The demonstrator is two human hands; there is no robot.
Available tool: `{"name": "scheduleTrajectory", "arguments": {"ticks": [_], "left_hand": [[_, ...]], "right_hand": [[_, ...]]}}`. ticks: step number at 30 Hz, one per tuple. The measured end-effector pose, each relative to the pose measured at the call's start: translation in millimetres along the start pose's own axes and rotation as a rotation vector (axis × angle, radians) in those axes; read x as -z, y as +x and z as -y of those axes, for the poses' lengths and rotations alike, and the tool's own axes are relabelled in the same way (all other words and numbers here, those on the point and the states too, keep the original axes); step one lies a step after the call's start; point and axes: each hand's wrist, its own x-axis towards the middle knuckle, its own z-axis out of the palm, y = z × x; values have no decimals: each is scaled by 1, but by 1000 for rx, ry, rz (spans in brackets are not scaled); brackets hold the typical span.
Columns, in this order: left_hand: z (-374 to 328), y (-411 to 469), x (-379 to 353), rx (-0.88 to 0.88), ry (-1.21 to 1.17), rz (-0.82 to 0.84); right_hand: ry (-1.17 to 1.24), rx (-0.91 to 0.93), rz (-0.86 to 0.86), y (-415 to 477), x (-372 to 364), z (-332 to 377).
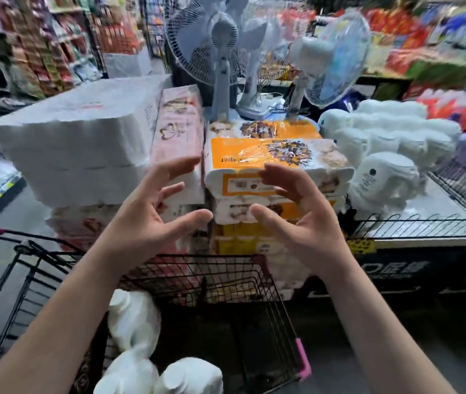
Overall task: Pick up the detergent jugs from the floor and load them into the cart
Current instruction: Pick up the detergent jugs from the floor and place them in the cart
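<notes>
Detergent jugs, white and capped, lie together on the left side of the wire cart, already loaded. Above it your left hand and right hand hang empty, fingers spread, apparently free for the next pickup.

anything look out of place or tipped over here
The white jugs in the cart lie jumbled at its left side, leaning on each other rather than standing. No spill shows. The orange pack on the stack sits with its print upside down.
</notes>
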Motion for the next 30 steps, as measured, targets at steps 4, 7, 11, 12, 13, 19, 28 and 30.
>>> {"name": "scheduleTrajectory", "arguments": {"ticks": [4, 7, 11, 12, 13, 19, 28, 30], "left_hand": [[-5, 16, -15, -65, -64, 92], [-7, 28, -37, -148, -108, 186], [-14, 40, -80, -221, -182, 319], [-19, 42, -92, -231, -209, 350], [-23, 45, -105, -239, -236, 378], [-63, 56, -194, -314, -263, 529], [-132, 78, -379, -386, -322, 719], [-149, 83, -425, -408, -341, 752]], "right_hand": [[-1, -47, -125, -17, 14, 15], [-42, -77, -217, -38, 28, 27], [-101, -128, -365, -75, 49, 45], [-100, -143, -403, -85, 56, 48], [-108, -157, -439, -95, 63, 52], [-238, -186, -648, -154, 125, 60], [-353, -185, -880, -242, 276, 49], [-376, -193, -926, -262, 316, 45]]}}
